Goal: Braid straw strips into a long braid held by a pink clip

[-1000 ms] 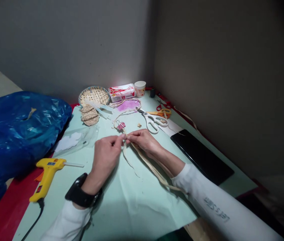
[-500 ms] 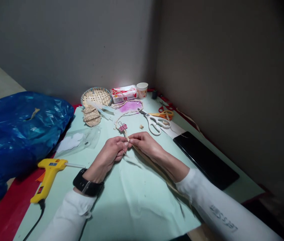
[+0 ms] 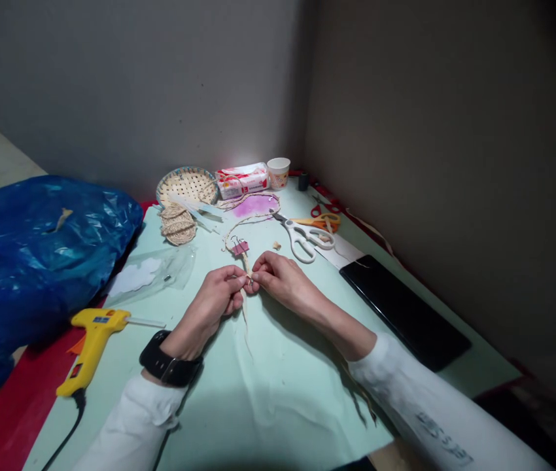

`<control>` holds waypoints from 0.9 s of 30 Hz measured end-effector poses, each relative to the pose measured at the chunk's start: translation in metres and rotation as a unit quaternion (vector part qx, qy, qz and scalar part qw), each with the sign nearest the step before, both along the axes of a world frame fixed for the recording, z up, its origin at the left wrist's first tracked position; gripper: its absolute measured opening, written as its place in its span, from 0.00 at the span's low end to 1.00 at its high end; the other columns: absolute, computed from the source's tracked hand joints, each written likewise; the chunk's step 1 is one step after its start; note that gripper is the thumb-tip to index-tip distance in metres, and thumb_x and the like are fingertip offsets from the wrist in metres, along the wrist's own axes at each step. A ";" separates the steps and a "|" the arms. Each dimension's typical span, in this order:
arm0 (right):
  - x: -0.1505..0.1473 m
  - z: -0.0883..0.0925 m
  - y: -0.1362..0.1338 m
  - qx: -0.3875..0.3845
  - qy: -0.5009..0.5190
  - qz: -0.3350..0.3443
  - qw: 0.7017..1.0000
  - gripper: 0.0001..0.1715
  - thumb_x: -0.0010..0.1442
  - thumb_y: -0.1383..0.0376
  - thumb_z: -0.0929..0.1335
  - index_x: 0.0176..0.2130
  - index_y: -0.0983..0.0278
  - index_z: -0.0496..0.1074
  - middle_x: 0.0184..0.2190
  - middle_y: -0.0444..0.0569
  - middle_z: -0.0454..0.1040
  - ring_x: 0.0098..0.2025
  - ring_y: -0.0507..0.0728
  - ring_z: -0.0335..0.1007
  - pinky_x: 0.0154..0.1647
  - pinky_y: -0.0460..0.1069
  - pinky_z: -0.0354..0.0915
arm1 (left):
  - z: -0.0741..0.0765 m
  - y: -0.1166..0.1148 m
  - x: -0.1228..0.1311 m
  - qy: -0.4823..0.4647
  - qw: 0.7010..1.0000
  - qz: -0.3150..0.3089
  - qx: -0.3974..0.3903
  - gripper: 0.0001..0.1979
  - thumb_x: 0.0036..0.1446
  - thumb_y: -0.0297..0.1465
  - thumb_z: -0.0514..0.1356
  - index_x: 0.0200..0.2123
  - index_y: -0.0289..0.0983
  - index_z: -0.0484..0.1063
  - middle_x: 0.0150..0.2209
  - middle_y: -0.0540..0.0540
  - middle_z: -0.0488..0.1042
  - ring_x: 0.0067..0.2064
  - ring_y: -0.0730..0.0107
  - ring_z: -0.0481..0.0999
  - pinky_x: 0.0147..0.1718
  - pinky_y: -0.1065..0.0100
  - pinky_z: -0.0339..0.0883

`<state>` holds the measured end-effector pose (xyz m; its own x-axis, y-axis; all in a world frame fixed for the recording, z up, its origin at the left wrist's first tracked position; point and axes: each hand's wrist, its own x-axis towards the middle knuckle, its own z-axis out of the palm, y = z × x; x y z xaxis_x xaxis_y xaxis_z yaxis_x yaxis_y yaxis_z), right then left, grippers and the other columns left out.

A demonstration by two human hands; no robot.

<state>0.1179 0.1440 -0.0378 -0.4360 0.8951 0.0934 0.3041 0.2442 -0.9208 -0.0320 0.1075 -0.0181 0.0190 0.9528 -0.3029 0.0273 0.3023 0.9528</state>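
Note:
A pale straw-coloured plaited cord [image 3: 245,261] runs down from a pink binder clip [image 3: 239,248] on the mat. At the cord's lower end, my left hand [image 3: 220,292] pinches it between thumb and fingers. Close beside it, my right hand [image 3: 285,280] is also closed at the same spot, thumb against fingers. The fingertips cover the point where the strands cross. One thin loose strand [image 3: 245,320] trails from the left fingers toward me. Beyond the clip, the finished-looking part of the cord curves back over a purple patch [image 3: 254,206].
White-handled scissors [image 3: 302,241] and orange-handled scissors [image 3: 324,222] lie beyond my right hand. A black tablet-like slab [image 3: 405,314] is at right. Leftward are a yellow glue gun [image 3: 92,350], a blue plastic bag [image 3: 47,255], a woven basket [image 3: 187,184] and a paper cup [image 3: 278,174].
The loose strand by my left hand now hangs straighter toward me. The long strand along my right forearm has swung right, largely behind the arm. Both hands remain at the cord's end.

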 end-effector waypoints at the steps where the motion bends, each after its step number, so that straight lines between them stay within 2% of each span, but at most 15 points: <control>1: 0.000 -0.001 0.000 -0.005 0.009 0.004 1.000 0.04 0.58 0.70 0.64 0.33 0.64 0.68 0.26 0.45 0.77 0.31 0.52 0.72 0.34 0.46 0.60 | 0.000 -0.001 0.001 -0.008 1.000 -0.002 -0.004 0.04 0.48 0.29 0.60 0.26 0.34 0.69 0.22 0.51 0.69 0.15 0.86 0.52 0.13 0.78 0.39; 5: -0.001 -0.006 0.002 -0.037 0.044 0.011 0.998 0.03 0.57 0.68 0.64 0.33 0.65 0.69 0.25 0.45 0.77 0.31 0.52 0.72 0.34 0.45 0.60 | 0.001 -0.004 0.003 -0.031 0.999 -0.008 -0.017 0.05 0.49 0.29 0.59 0.25 0.34 0.68 0.18 0.57 0.57 0.16 0.86 0.46 0.14 0.77 0.37; 8: -0.003 -0.007 0.003 -0.069 0.050 0.008 0.996 0.03 0.57 0.67 0.65 0.33 0.65 0.69 0.26 0.47 0.78 0.30 0.52 0.71 0.32 0.45 0.60 | 0.001 -0.004 0.005 -0.034 0.999 -0.001 -0.006 0.09 0.50 0.33 0.60 0.23 0.34 0.66 0.18 0.59 0.54 0.16 0.85 0.45 0.14 0.77 0.38; 11: -0.003 -0.006 0.003 -0.090 0.053 0.005 0.995 0.03 0.56 0.67 0.66 0.32 0.66 0.69 0.26 0.48 0.78 0.30 0.52 0.71 0.31 0.45 0.60 | 0.000 -0.003 0.006 -0.017 1.000 0.003 0.006 0.12 0.51 0.37 0.62 0.25 0.34 0.67 0.18 0.57 0.60 0.16 0.85 0.47 0.14 0.77 0.40; 14: -0.001 -0.005 0.003 -0.091 0.046 0.021 0.995 0.04 0.57 0.66 0.66 0.32 0.65 0.69 0.26 0.48 0.78 0.30 0.53 0.72 0.31 0.45 0.61 | 0.000 -0.003 0.005 0.003 1.000 -0.004 0.011 0.11 0.51 0.35 0.62 0.26 0.33 0.69 0.23 0.51 0.69 0.16 0.86 0.50 0.13 0.77 0.41; 16: 0.000 -0.006 0.004 -0.082 0.037 0.032 0.995 0.05 0.57 0.65 0.67 0.31 0.65 0.69 0.26 0.48 0.78 0.31 0.53 0.73 0.32 0.45 0.61 | 0.001 -0.003 0.005 0.007 1.000 -0.015 0.004 0.10 0.51 0.34 0.62 0.26 0.33 0.69 0.25 0.49 0.71 0.16 0.86 0.51 0.13 0.77 0.41; 21: 0.002 -0.013 0.007 -0.049 0.033 0.029 0.998 0.04 0.57 0.66 0.66 0.31 0.65 0.70 0.26 0.47 0.78 0.31 0.53 0.74 0.32 0.45 0.61 | 0.003 -0.004 0.005 -0.004 1.000 -0.027 -0.014 0.11 0.49 0.34 0.63 0.24 0.32 0.69 0.23 0.50 0.69 0.16 0.85 0.48 0.13 0.76 0.39; 27: -0.001 -0.012 0.006 -0.078 0.044 0.010 0.996 0.04 0.56 0.67 0.65 0.31 0.65 0.70 0.25 0.47 0.78 0.30 0.53 0.73 0.31 0.45 0.61 | 0.001 -0.005 0.006 -0.023 1.000 0.004 0.000 0.12 0.50 0.38 0.63 0.25 0.34 0.68 0.17 0.56 0.61 0.16 0.84 0.46 0.14 0.77 0.38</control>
<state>0.1171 0.1500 -0.0494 -0.4508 0.8926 -0.0074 0.2175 0.1018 -0.9707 -0.0256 0.1030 -0.0169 0.0251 0.9533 -0.3011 -0.0195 0.3016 0.9532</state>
